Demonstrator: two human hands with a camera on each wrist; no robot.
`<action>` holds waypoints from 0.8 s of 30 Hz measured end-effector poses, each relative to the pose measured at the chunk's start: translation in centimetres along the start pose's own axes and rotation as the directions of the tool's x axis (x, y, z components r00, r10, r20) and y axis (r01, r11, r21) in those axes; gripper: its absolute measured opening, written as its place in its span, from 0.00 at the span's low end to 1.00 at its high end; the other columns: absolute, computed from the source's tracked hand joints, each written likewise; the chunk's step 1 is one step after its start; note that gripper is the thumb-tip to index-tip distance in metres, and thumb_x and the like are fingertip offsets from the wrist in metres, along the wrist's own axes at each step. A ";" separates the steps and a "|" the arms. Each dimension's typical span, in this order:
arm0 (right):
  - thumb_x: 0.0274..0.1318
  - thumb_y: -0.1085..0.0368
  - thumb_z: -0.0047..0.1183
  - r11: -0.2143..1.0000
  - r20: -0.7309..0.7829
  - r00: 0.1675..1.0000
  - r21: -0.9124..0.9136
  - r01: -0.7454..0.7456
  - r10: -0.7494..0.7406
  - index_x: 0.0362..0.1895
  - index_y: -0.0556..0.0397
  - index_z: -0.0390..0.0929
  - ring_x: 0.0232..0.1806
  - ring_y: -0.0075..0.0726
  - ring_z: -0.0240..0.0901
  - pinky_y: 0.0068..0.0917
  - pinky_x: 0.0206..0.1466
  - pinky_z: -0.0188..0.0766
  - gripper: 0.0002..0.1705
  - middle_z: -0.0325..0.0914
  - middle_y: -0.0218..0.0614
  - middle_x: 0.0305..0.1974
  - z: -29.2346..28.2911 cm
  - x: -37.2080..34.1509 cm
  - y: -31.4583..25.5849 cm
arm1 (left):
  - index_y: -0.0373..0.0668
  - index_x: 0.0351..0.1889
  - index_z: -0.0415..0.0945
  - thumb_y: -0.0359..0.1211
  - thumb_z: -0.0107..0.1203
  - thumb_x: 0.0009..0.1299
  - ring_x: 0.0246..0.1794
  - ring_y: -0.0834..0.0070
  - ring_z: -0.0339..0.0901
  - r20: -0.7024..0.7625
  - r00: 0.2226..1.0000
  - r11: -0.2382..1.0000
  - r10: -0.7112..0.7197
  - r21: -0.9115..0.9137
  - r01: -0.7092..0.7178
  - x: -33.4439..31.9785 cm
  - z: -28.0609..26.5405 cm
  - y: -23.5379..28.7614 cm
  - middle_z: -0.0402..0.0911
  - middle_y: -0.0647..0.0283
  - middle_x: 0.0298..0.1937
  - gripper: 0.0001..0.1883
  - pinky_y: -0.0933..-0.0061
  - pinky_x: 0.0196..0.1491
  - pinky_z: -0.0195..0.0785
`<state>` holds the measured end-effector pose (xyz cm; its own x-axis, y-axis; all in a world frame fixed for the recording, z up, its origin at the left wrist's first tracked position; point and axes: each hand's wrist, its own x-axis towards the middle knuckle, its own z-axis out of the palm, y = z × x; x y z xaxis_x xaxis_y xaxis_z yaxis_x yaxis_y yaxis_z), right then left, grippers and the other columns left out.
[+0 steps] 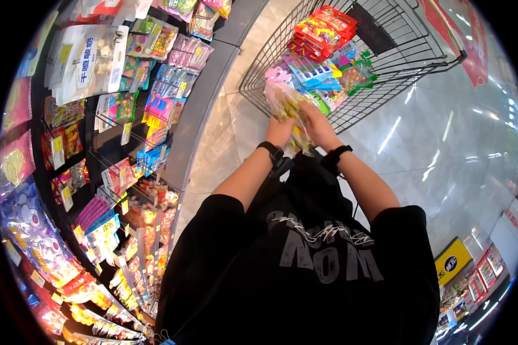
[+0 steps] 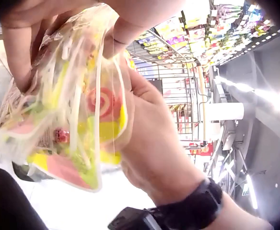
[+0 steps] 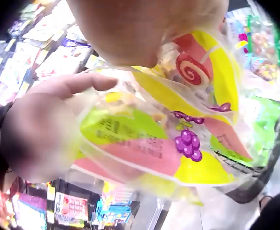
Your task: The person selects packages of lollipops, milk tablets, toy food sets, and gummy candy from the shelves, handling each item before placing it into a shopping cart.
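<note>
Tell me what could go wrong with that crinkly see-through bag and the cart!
The clear printed plastic bag is bunched between the left hand and right hand, so it might slip or tear. It is held by the near end of the wire shopping cart, so if dropped it could land on the floor. Red packets lie piled inside, so they might slide.

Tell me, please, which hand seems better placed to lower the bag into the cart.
Probably the right hand: it grips the bag nearer the piled packets, while the left hand grips it nearer the shelf.
</note>
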<state>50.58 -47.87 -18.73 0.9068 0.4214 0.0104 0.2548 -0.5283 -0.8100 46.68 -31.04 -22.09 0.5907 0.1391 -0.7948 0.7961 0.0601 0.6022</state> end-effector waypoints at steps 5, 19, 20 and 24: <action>0.60 0.74 0.47 0.955 0.025 0.971 0.179 -0.237 0.236 0.61 0.60 0.71 0.61 0.60 0.69 0.42 0.65 0.65 0.24 0.73 0.56 0.59 0.9 2.1 4.7 | 0.34 0.62 0.63 0.36 0.62 0.67 0.40 0.71 0.81 0.013 0.985 0.985 0.169 -0.030 -0.169 2.9 2.2 1.4 0.79 0.55 0.47 0.30 0.71 0.35 0.75; 0.72 0.67 0.42 0.910 -0.022 0.940 0.256 -0.325 0.342 0.65 0.51 0.72 0.49 0.31 0.75 0.28 0.54 0.71 0.20 0.79 0.39 0.51 -6.5 2.2 3.3 | 0.32 0.72 0.56 0.38 0.62 0.66 0.63 0.62 0.73 0.164 0.983 0.994 0.085 0.056 -0.095 -3.1 2.7 5.4 0.74 0.45 0.62 0.39 0.66 0.62 0.67; 0.72 0.66 0.42 0.909 -0.050 0.940 0.279 -0.311 0.337 0.65 0.52 0.72 0.51 0.30 0.74 0.28 0.55 0.70 0.20 0.79 0.39 0.51 -7.4 1.8 2.8 | 0.32 0.72 0.55 0.39 0.62 0.66 0.64 0.61 0.72 0.167 0.980 0.992 0.106 0.047 -0.116 -2.9 2.5 4.8 0.73 0.44 0.63 0.40 0.66 0.63 0.66; 0.72 0.67 0.44 0.798 -0.072 0.915 0.519 -0.305 0.397 0.66 0.59 0.69 0.58 0.26 0.70 0.24 0.61 0.66 0.21 0.76 0.36 0.58 -10.9 0.1 -0.8 | 0.34 0.74 0.51 0.40 0.64 0.68 0.66 0.63 0.70 0.231 0.958 0.985 0.170 -0.073 -0.158 -5.1 1.3 6.0 0.68 0.47 0.67 0.43 0.64 0.65 0.64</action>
<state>54.12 -55.47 -11.68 0.9551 0.1227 -0.2696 -0.2479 -0.1675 -0.9542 48.65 -32.69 -14.48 0.7318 -0.0853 -0.6761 0.6814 0.1095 0.7237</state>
